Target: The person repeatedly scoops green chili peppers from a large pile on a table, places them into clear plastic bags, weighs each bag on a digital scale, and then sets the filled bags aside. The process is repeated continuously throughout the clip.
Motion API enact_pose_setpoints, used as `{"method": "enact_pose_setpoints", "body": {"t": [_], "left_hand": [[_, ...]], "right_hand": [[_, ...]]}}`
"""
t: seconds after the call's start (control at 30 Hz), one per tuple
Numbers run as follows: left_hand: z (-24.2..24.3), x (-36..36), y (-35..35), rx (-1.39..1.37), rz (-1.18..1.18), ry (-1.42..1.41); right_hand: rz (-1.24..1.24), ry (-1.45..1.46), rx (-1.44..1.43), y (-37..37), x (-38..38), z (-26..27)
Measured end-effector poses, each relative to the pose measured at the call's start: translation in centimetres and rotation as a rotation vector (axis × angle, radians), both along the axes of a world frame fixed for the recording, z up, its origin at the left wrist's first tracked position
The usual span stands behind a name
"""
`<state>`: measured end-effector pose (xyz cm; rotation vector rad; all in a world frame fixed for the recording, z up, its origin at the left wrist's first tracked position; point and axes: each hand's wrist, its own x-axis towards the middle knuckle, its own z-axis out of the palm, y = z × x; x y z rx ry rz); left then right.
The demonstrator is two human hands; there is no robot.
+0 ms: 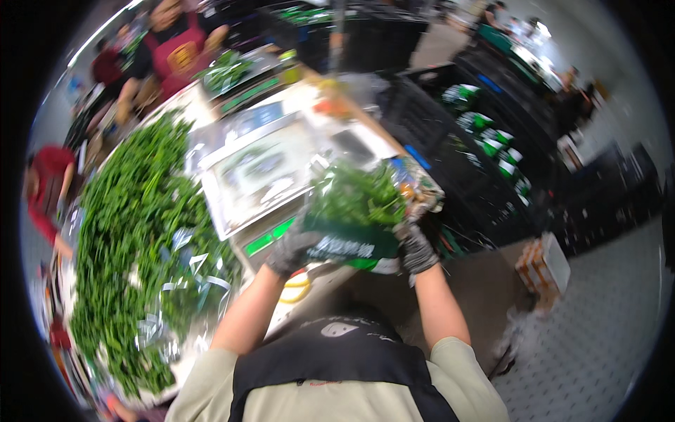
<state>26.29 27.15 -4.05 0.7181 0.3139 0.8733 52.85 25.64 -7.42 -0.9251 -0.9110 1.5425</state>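
A clear plastic bag of leafy greens (pixel 356 198), with a dark green printed lower band, is held up in front of my body. My left hand (pixel 292 250), in a grey glove, grips its left side. On the right side, my gloved right hand (pixel 415 245) holds the bag's edge. Behind the bag lies a white tray (pixel 221 208) on a weighing scale with green displays (pixel 269 236). A large heap of leafy greens (pixel 132 211) covers the left of the table, with loose clear plastic bags (pixel 198 279) on its near part. A yellow roll of tape (pixel 295 287) lies below my left hand.
Black crates (pixel 422 118) stand to the right, one holding several green-and-white packed bags (pixel 491 146). A white box with orange tape (pixel 543 266) is on the right. Co-workers in red aprons (pixel 176 50) are across the table. A second scale (pixel 250 95) stands at the far side.
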Motion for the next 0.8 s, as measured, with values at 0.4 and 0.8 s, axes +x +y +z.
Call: {"method": "enact_pose_setpoints", "body": {"t": [0.4, 0.8], "left_hand": [[3.8, 12.3, 1.8, 0.49, -0.202, 0.141], [-3.3, 10.3, 0.0, -0.235, -0.228, 0.109]], "right_hand": [[-0.295, 0.623, 0.022, -4.2, 12.2, 0.7], [-0.349, -0.535, 0.535, 14.3, 39.0, 18.6]]}}
